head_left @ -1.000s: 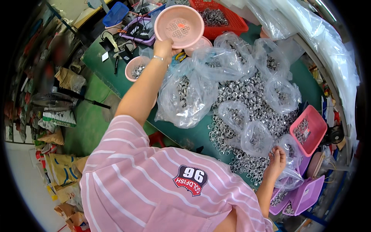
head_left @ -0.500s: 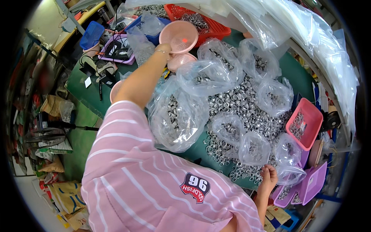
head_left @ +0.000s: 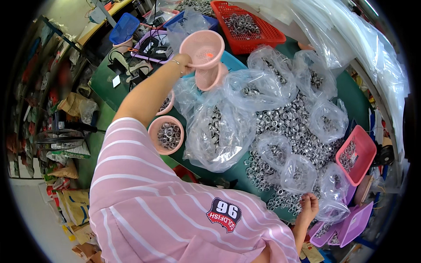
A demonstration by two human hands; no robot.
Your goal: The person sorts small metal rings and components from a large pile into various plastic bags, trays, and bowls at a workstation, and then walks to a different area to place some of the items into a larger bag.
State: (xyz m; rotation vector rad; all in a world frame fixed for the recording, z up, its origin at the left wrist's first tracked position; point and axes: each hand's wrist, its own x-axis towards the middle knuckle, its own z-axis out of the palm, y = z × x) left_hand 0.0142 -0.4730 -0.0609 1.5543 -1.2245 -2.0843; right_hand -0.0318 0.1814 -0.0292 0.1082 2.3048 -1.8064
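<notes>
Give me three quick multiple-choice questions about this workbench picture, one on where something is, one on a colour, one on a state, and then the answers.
1. Where is the red basket?
A. far end of the table
B. on the floor
C. on the lap

2. What colour is the bowl in the left hand?
A. green
B. pink
C. black

3. How is that bowl?
A. lying on the table
B. lifted in the air
C. inside a bag

Answers: 1 A, it sits beyond the bags; 2 B, plainly pink; 3 B, the hand holds it up above the table.
</notes>
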